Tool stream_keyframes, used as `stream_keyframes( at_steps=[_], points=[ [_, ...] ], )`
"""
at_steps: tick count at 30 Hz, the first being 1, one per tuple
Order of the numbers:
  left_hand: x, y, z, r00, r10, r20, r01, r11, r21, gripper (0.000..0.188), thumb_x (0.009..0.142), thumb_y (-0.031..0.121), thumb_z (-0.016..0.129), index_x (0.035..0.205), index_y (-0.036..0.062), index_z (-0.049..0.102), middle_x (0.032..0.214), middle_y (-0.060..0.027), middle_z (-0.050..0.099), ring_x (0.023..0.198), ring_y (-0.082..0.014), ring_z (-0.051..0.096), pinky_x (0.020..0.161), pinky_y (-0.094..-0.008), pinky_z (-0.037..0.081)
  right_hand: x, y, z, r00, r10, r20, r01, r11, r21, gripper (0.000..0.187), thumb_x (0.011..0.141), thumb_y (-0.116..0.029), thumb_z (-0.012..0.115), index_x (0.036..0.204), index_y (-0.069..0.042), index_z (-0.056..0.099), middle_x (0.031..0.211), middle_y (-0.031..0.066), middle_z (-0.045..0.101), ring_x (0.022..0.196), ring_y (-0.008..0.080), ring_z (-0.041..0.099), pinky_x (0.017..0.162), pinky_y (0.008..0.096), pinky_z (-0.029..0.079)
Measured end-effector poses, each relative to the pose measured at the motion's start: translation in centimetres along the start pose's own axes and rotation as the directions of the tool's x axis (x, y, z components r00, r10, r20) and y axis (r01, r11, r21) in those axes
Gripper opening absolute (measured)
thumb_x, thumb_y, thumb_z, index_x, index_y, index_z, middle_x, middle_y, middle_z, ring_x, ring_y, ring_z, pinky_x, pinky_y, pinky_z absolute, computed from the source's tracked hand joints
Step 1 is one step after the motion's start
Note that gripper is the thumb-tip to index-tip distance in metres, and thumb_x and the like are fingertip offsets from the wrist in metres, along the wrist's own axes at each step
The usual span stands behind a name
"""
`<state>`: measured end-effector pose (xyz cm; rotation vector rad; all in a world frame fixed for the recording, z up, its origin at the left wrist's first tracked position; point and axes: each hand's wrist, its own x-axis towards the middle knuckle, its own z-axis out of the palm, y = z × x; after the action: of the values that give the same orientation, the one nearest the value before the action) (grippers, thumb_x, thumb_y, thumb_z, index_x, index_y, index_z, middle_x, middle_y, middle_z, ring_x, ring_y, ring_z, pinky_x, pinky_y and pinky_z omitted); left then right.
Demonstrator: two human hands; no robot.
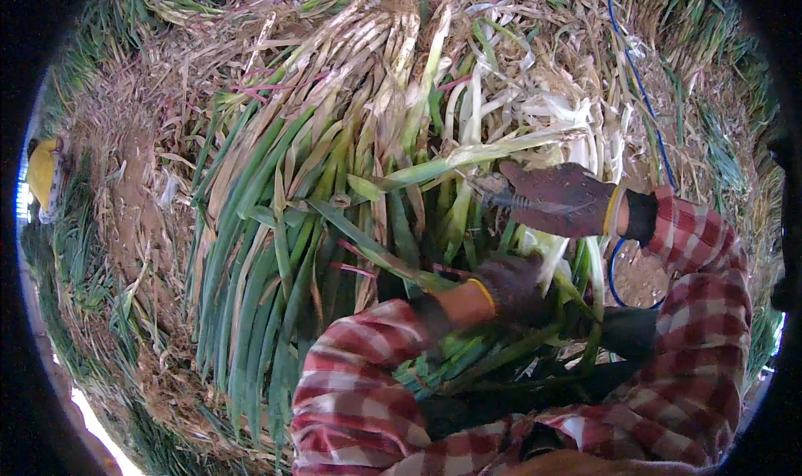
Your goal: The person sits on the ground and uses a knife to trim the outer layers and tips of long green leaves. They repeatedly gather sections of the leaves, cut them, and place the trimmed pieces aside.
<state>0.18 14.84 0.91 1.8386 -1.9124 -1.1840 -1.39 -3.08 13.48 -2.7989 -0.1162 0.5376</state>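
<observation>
Checked sleeves (359, 371) lead to left fingers (520, 284) seemingly closed around pale stalks (550, 254), best held steady, while right fingers (535, 185) grip a grey tool (494, 193), ideally angled clear.

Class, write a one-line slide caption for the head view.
Red-checked sleeves, dark gloves: left hand and right hand at work among long green onions.

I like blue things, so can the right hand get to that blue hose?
Probably yes: the blue hose runs close by the right sleeve. But the right hand points away and seems to hold a grey tool, so it may have to turn and let go first.
</observation>
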Motion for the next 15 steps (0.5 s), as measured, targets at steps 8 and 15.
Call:
stream_keyframes(
  at_steps=[8,15],
  points=[
    [0.4,-8.4,-2.4,0.801,-0.277,-0.531,0.35,0.936,0.039,0.109,0.08,0.072,0.052,0.146,-0.0069,0.02,0.149,-0.0308,0.026,0.136,-0.0474,0.03,0.113,-0.0503,0.026,-7.3,-0.3,-1.9,0.993,0.109,0.043,-0.111,0.992,0.057,0.071,0.092,-0.031,0.059,0.142,0.008,0.028,0.084,0.0224,0.062,0.076,0.0418,0.062,0.065,0.0489,0.049],
    [3.8,-10.2,-5.6,0.68,-0.631,-0.373,0.5,0.771,-0.394,0.117,0.073,0.063,0.071,0.145,-0.012,0.017,0.147,-0.034,0.03,0.137,-0.0444,0.033,0.115,-0.0411,0.027,-8.7,0.6,-1.1,0.967,0.244,0.073,-0.247,0.968,0.035,0.072,0.093,-0.04,0.057,0.142,0.004,0.03,0.087,0.0229,0.065,0.076,0.0409,0.065,0.066,0.0478,0.052]
  ],
)
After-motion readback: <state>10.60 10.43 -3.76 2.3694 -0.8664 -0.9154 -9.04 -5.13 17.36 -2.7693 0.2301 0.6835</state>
